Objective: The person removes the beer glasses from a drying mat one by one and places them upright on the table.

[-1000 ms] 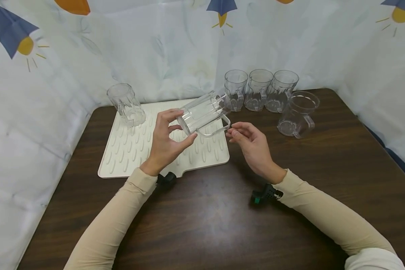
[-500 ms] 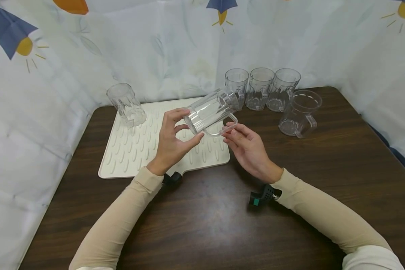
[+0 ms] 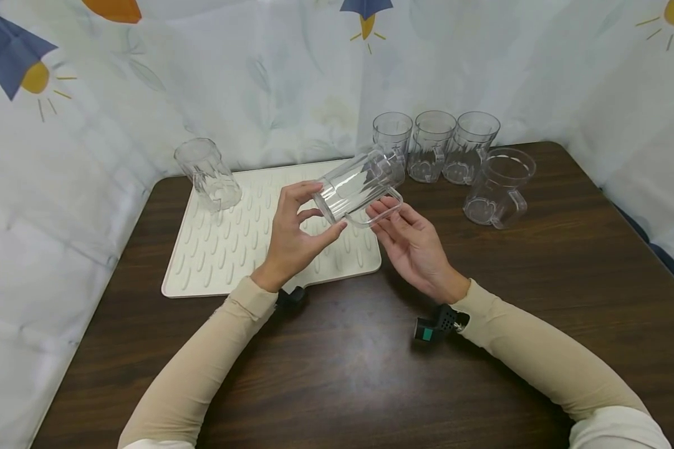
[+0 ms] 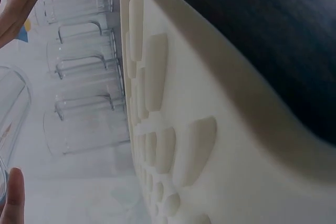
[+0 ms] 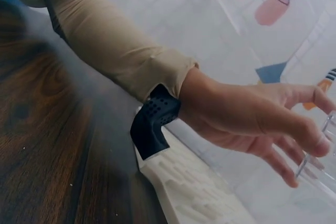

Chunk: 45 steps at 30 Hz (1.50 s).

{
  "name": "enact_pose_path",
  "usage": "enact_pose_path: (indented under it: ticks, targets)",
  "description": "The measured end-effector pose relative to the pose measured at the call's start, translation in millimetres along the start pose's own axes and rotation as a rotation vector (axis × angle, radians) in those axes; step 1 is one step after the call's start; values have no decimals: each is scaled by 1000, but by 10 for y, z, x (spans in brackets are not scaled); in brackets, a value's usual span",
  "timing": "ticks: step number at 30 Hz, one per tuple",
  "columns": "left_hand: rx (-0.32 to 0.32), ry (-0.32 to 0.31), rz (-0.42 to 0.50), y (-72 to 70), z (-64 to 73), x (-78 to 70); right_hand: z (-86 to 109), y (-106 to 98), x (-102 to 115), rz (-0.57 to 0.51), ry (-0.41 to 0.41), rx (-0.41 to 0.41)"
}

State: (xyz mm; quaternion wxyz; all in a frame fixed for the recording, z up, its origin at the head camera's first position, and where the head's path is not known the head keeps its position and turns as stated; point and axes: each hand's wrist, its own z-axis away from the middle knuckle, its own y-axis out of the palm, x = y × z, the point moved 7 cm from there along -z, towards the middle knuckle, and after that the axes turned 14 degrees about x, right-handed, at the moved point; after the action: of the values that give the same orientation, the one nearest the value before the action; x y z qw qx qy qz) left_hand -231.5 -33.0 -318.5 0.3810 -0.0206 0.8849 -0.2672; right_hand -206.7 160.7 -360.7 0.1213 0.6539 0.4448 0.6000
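Observation:
In the head view, a clear plastic mug (image 3: pixel 356 184) is held in the air above the right part of a cream ridged drying mat (image 3: pixel 202 268). It lies tilted, its base to the lower left and its mouth to the upper right. My left hand (image 3: pixel 296 234) grips it near the base, thumb below and fingers above. Close to the mug's handle is my right hand (image 3: pixel 412 246), fingers extended behind the handle; whether they touch it is unclear. The right wrist view shows the left hand (image 5: pixel 247 116) with the mug (image 5: pixel 328 150) partly cut off.
Another clear mug (image 3: pixel 209 174) stands on the mat's back left corner. Three more, among them a middle mug (image 3: pixel 431 149), stand in a row at the back. A further mug (image 3: pixel 496 190) stands right of them on the dark wooden table (image 3: pixel 365 380). A white curtain (image 3: pixel 292 81) hangs behind.
My left hand has moved the mug slightly right. The right hand's fingers have come to lie behind the handle and look more spread than before.

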Motion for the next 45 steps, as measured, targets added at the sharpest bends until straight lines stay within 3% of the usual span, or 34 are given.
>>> enact_pose_path:
  ticks: [17, 29, 39, 45]
  targets:
    - [-11, -57, 74, 74, 0, 41, -45, 120, 98, -69, -86, -85]
    - [48, -146, 116, 109, 7, 66, -25, 131, 161, 35, -129, -140]
    - [129, -184, -22, 72, 94, 111, -18, 148, 204, 141, -154, -76]
    - [195, -271, -72, -9, 169, 167, -30, 146, 263, 204, -185, -24]
